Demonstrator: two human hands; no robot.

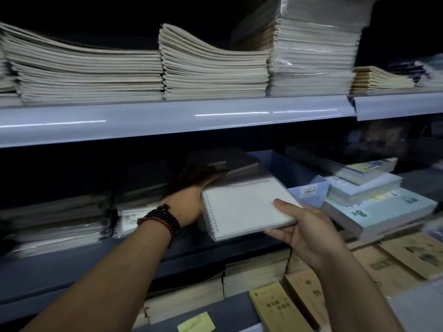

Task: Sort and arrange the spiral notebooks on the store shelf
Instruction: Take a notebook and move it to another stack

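White spiral notebook (244, 207) in clear wrap hangs tilted over the front of the middle shelf (72, 267), coil to the left. We grip its near right corner with our right hand (304, 231), thumb on top. Our left hand (189, 188) reaches its far left corner; in the blur we cannot tell how those fingers lie.

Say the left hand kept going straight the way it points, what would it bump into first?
Probably the dark notebook pile just ahead; the left hand looks nearly on it, though dimness hides depth.
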